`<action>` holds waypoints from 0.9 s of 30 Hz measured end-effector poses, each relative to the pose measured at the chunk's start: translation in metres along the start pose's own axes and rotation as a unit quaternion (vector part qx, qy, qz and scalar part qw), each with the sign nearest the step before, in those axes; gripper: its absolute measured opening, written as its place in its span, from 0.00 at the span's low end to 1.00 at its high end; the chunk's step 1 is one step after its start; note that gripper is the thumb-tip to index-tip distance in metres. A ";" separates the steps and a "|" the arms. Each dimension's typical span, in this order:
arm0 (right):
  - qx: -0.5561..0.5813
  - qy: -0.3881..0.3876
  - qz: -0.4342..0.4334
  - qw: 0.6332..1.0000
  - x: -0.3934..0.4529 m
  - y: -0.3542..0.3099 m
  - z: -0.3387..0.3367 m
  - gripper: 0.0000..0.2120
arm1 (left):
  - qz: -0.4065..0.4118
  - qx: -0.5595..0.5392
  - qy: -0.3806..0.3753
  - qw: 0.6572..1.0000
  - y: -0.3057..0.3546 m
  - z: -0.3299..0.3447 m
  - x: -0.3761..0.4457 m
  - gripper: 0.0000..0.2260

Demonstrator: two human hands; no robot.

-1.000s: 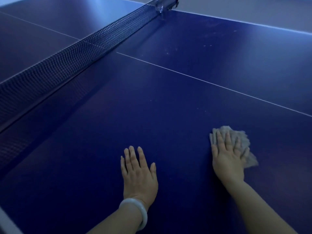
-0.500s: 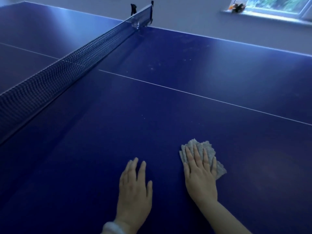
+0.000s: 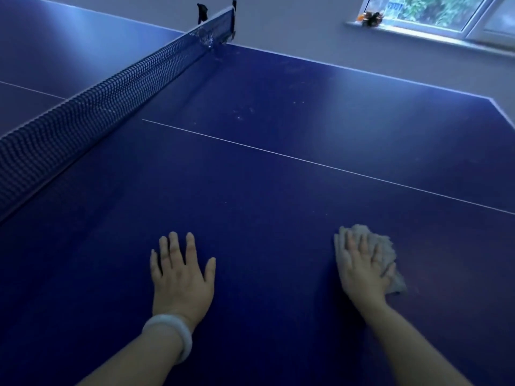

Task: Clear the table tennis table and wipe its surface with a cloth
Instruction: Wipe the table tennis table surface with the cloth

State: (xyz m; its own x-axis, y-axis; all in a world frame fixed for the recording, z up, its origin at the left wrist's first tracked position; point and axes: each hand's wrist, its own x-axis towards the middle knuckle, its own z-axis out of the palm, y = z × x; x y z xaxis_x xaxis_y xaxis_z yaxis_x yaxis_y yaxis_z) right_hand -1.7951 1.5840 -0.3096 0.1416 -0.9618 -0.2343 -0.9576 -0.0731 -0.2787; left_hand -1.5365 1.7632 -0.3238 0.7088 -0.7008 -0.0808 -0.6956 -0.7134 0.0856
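The blue table tennis table (image 3: 278,190) fills the view, with a white centre line running across it. A crumpled grey cloth (image 3: 387,246) lies on the near half, towards the right. My right hand (image 3: 362,268) presses flat on the cloth with straight fingers, slightly blurred. My left hand (image 3: 181,277) rests flat on the bare table surface to the left, fingers spread, a pale bangle on its wrist. Faint dusty specks (image 3: 242,114) show on the far part of this half.
The dark net (image 3: 111,90) runs diagonally from the left edge to its post (image 3: 231,18) at the far side. Beyond the table's far edge is a grey wall with a window sill (image 3: 418,32) holding small objects.
My right hand has slid the cloth back to the right, away from my left hand. The view has tilted up, showing more of the far edge and window.
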 end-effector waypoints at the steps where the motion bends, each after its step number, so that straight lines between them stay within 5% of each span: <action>1: 0.037 0.007 0.039 0.999 0.019 0.002 -0.008 0.25 | 0.001 0.003 0.000 1.000 0.000 0.000 0.000 0.37; 5: 0.126 0.042 0.092 0.987 0.093 0.006 -0.038 0.27 | -0.003 0.003 0.001 1.000 0.000 0.002 0.001 0.37; 9: 0.111 0.011 0.104 0.988 0.119 -0.066 -0.028 0.27 | -0.003 0.001 -0.003 1.000 0.001 0.003 0.003 0.37; 13: -0.065 -0.049 -0.199 0.977 0.070 -0.146 0.029 0.28 | -0.005 0.002 -0.007 1.000 0.001 0.001 0.002 0.37; 18: -0.189 0.008 -0.497 0.847 0.006 -0.075 0.035 0.30 | -0.002 0.001 -0.003 1.000 0.002 -0.001 0.002 0.38; 20: -0.230 0.056 -0.417 0.877 0.030 -0.033 0.008 0.32 | 0.001 -0.003 -0.003 1.000 0.002 -0.001 0.001 0.37; 23: -0.122 0.045 -0.113 0.985 0.084 0.009 -0.027 0.30 | 0.002 -0.009 -0.004 1.000 0.002 -0.001 0.001 0.36; 25: -0.067 0.047 0.016 0.997 0.112 -0.006 -0.033 0.29 | 0.005 -0.008 -0.007 1.000 0.000 -0.001 0.001 0.37; 27: -0.082 0.046 0.033 0.995 0.124 -0.052 -0.019 0.30 | 0.003 -0.016 -0.005 1.000 0.000 0.000 0.001 0.37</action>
State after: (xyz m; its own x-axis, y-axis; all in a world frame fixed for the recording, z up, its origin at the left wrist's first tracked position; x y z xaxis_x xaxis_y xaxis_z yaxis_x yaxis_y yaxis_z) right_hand -1.7325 1.4630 -0.3066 0.0612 -0.9854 -0.1590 -0.9931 -0.0441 -0.1090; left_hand -1.5352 1.7623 -0.3235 0.7039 -0.7046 -0.0896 -0.6951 -0.7093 0.1169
